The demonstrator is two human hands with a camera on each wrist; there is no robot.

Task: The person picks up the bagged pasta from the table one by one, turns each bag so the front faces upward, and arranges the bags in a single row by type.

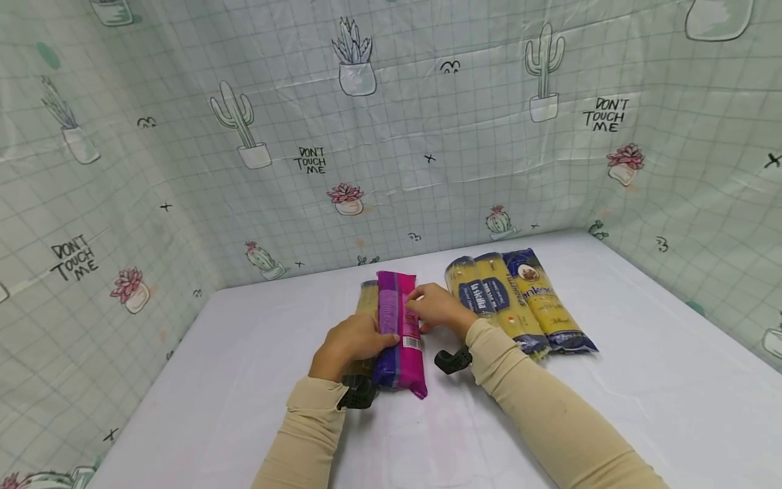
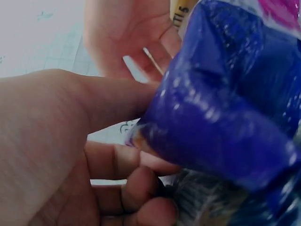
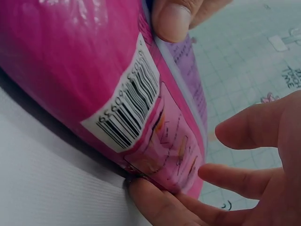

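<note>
A glossy pink and purple packet (image 1: 389, 309) lies lengthwise at mid-table, partly over a clear-and-yellow pasta packet (image 1: 368, 293). My left hand (image 1: 353, 339) grips its left side, thumb across the top and fingers curled low along the edge. The packet's dark blue end (image 2: 211, 117) fills much of the left wrist view. At the right side is my right hand (image 1: 441, 307), its thumb and forefinger spread apart in the right wrist view. Its lower fingers (image 3: 157, 200) touch the packet's bottom edge beyond the barcode (image 3: 129, 101).
Two yellow spaghetti packets (image 1: 512, 309) with dark blue labels lie side by side to the right. A yellow and blue packet (image 1: 552, 305) lies against them. The white table (image 1: 244, 380) meets a cactus-print cloth (image 1: 397, 136) at the back and sides.
</note>
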